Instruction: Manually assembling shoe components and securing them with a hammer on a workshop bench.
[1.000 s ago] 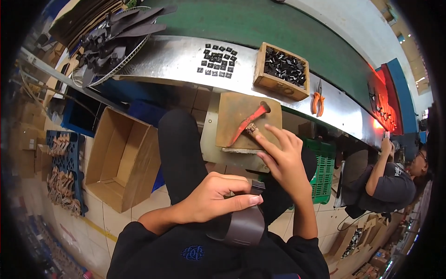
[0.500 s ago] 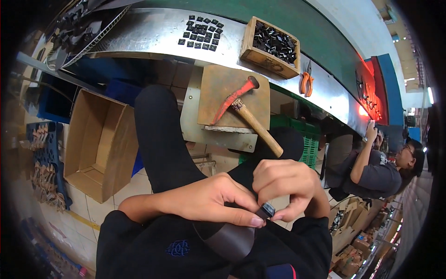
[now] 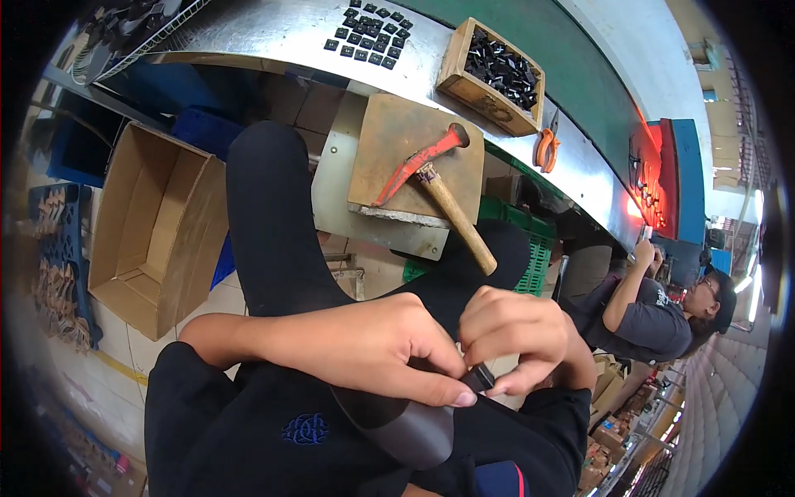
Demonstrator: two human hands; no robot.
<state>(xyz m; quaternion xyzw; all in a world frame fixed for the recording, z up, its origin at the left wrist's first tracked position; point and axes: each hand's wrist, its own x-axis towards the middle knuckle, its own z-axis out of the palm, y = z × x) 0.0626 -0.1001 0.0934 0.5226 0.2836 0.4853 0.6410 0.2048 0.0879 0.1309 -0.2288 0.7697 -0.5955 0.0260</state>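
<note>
strap (image 3: pixel 418 439): lower centre of frame | left hand (image 3: pixel 410 348) pinching it near the end, right hand (image 3: pixel 515 338) pinching black clip (image 3: pixel 479 378) there | looks light, bendy, maybe slick; I'd grip flat beside the clip

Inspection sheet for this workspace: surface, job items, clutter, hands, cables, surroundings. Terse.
Surface: metal ledge alongside green surface.
Job's things: dark strap, small black piece at its end.
Clutter: red-headed hammer on brown pad; loose black squares, wooden box of black parts, orange-handled pliers on ledge.
Hands: left hand pinches strap; right hand at black piece, grip partly hidden.
Cables: nothing clearly seen.
Surroundings: open carton left, co-worker right.
</note>
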